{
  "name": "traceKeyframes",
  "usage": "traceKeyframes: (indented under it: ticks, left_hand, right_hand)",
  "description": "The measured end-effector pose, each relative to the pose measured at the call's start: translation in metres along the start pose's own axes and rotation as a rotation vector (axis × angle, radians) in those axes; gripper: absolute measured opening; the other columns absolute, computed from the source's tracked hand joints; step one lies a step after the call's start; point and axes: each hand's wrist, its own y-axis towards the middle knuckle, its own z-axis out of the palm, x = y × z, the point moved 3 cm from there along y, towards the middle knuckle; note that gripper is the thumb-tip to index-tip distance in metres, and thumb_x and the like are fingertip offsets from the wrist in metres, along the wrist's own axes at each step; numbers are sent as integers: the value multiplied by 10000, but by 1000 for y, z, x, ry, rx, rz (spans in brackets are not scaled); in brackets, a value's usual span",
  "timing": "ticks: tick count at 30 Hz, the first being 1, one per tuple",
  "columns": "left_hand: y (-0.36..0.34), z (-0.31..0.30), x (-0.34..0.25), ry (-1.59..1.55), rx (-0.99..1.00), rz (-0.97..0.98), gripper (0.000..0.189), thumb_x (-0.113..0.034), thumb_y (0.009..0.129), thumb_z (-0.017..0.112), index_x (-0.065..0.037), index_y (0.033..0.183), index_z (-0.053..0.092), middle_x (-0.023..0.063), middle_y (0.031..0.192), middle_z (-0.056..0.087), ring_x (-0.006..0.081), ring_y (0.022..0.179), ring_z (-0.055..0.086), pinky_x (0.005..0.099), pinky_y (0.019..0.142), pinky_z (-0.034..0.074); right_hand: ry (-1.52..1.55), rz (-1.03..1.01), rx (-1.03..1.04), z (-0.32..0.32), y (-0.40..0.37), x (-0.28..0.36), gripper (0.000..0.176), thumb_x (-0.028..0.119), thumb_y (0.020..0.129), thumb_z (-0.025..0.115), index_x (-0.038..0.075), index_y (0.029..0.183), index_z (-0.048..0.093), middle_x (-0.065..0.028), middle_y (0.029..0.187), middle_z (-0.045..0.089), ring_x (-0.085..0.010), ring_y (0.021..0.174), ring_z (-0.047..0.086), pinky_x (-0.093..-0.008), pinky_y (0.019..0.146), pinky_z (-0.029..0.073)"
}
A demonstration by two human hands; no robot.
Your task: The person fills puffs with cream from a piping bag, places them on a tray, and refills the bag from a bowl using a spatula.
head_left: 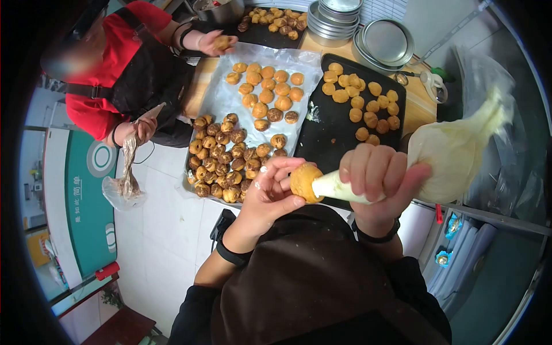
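Observation:
My left hand (270,195) holds a golden cream puff (305,183) between thumb and fingers, with white smears on the skin. In my right hand (374,181) is a piping bag (454,155) filled with pale yellow cream, its twisted end reaching up to the right. The bag's tip meets the right side of the puff, hiding the point of contact. Just beyond both hands, a black baking tray (322,144) bears golden puffs on its right side. Left of it, a paper-lined tray (270,63) carries golden puffs and a heap of chocolate-topped ones (221,158).
Across the table a person (138,63) in red holds a puff in one hand and a brown-filled piping bag (129,172) in the other. Round metal pans (385,43) and another tray of puffs (276,20) stand at the back. A clear plastic bag hangs at right.

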Motion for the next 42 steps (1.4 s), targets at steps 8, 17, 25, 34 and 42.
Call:
traceKeyframes:
  ticks: [8, 17, 25, 34, 42]
  left_hand:
    - [-2, 3, 9, -27, -46, -51, 580, -117, 793, 713, -52, 1278, 402, 170, 1270, 513, 207, 1141, 533, 329, 971, 422]
    - [4, -13, 22, -165, -77, -76, 550, -144, 841, 662, -48, 1304, 381, 169, 1294, 479, 221, 1159, 519, 339, 964, 448]
    - [85, -257, 69, 385, -664, -116, 364, -99, 854, 645, -31, 1152, 449, 96, 1038, 594, 158, 872, 606, 265, 687, 513]
    - [165, -235, 84, 1293, -636, 346, 384, -189, 784, 710, 29, 1070, 574, 164, 965, 611, 266, 880, 590, 343, 800, 456]
    - [188, -27, 284, 1367, 347, 89, 343, -88, 741, 669, -56, 1078, 610, 113, 1115, 583, 294, 1022, 564, 362, 859, 481]
  right_hand:
    - [-14, -186, -74, -1, -4, 12, 541, 538, 970, 184, 157, 598, 281, 38, 488, 305, -114, 388, 260, -271, 417, 272]
    - [-35, -164, -201, -12, -1, 17, 515, 511, 975, 252, 148, 611, 290, 34, 488, 285, -111, 405, 242, -257, 430, 263]
    - [-435, 14, -362, -40, -50, 30, 494, 456, 989, 272, 146, 613, 354, 27, 440, 335, -102, 370, 329, -234, 432, 329]
    - [-548, 75, -747, -55, -138, 39, 482, 393, 1005, 248, 142, 608, 354, 19, 459, 356, -116, 402, 327, -250, 466, 331]
    - [-730, 214, -1014, -49, -202, 65, 541, 500, 949, 365, 127, 558, 357, -5, 458, 344, -141, 415, 335, -278, 472, 319]
